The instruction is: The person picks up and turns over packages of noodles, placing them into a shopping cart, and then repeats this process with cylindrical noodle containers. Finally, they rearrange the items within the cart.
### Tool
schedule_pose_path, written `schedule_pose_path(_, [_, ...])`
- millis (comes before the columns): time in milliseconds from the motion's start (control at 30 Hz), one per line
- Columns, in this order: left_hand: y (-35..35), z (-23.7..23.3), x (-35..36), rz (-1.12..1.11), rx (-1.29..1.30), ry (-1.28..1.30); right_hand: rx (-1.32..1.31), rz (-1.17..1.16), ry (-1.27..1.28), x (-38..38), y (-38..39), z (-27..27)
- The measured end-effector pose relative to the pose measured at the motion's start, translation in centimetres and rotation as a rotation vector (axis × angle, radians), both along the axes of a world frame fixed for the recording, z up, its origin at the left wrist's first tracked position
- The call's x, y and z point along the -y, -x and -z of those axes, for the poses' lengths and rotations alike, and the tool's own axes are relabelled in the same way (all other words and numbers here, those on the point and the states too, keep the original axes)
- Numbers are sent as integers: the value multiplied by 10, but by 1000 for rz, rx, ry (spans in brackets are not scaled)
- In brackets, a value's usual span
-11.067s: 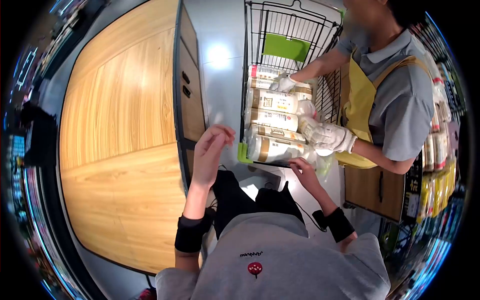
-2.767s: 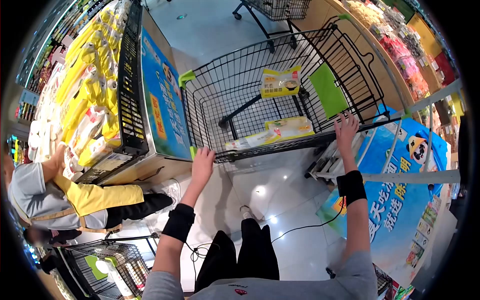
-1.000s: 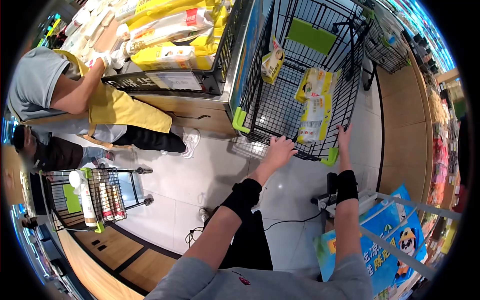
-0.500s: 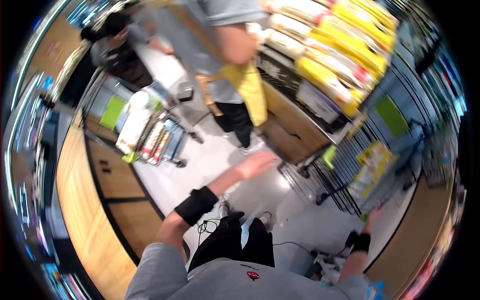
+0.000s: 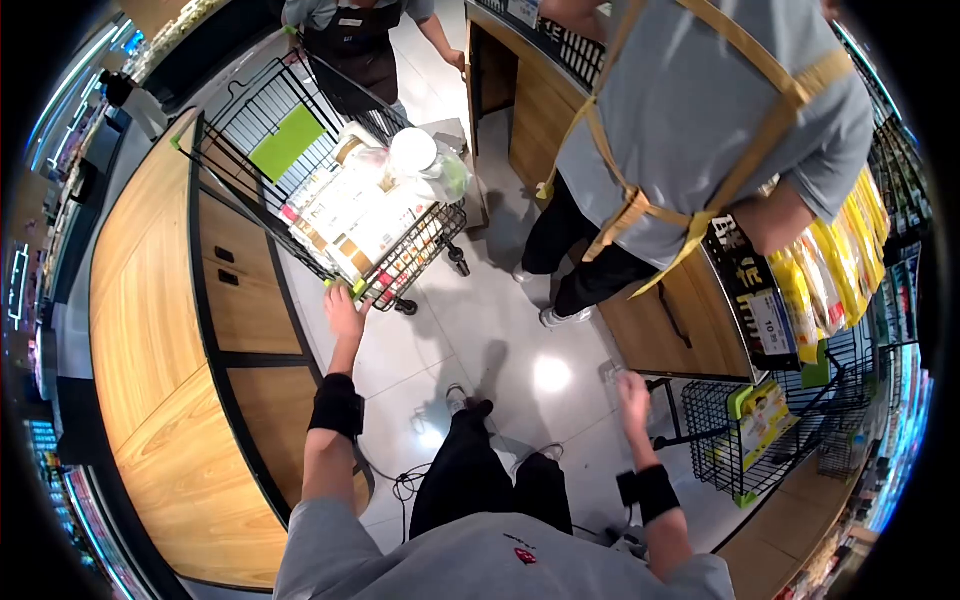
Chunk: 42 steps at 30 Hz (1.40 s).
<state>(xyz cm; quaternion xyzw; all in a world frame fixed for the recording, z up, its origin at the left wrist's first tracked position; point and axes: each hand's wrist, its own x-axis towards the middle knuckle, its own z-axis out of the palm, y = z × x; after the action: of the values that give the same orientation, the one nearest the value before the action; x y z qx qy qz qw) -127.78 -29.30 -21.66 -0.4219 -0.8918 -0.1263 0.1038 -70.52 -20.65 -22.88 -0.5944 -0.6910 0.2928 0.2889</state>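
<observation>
My left hand (image 5: pixel 346 314) reaches forward to the near corner of a shopping cart (image 5: pixel 408 250), with its fingers closed on the frame by a green corner piece. White packages (image 5: pixel 368 222) and a round white-topped container (image 5: pixel 413 150) fill that cart. My right hand (image 5: pixel 633 401) hangs over the floor, apart from anything, its fingers curled in; nothing shows in them. Near it on the right stands a second cart (image 5: pixel 715 440) with a yellow package (image 5: pixel 768 425) inside. Both my wrists wear black bands.
A person in grey with yellow straps (image 5: pixel 700 130) stands ahead by a wooden display counter (image 5: pixel 680 330) stacked with yellow packs (image 5: pixel 845 260). Another person in a dark apron (image 5: pixel 352 50) is behind the loaded cart. A curved wooden counter (image 5: pixel 150 400) runs along the left. Cables (image 5: pixel 405 485) lie near my feet.
My view has turned and moved nearer the loaded cart. My left hand, stretched over the floor before, is now on that cart's corner. My right hand has come away from the right-hand cart.
</observation>
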Motion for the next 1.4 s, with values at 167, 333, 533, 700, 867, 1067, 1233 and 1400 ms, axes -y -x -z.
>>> schedule_pose_path(167, [37, -1, -9, 201, -86, 172, -117, -528, -80, -98, 262, 27])
schedule_pose_path(333, [35, -8, -6, 271, 27, 64, -493, -205, 607, -161, 437, 37])
schedule_pose_path(533, [29, -13, 0, 275, 73, 30, -606, -157, 756, -163, 483, 29])
schedule_pose_path(700, [22, -18, 11, 265, 89, 67, -721, -205, 769, -143, 476, 30])
schedule_pose_path(867, [17, -33, 18, 298, 155, 42, -708, -248, 775, -139, 464, 32])
schedule_pose_path(1067, [21, -40, 28, 289, 195, 212, -716, -114, 767, -130, 465, 46])
schedule_pose_path(1233, [13, -65, 33, 298, 337, 244, -846, -168, 969, -118, 449, 22])
schedule_pose_path(1400, [37, -101, 32, -6, 697, 278, -815, -156, 975, -115, 448, -2])
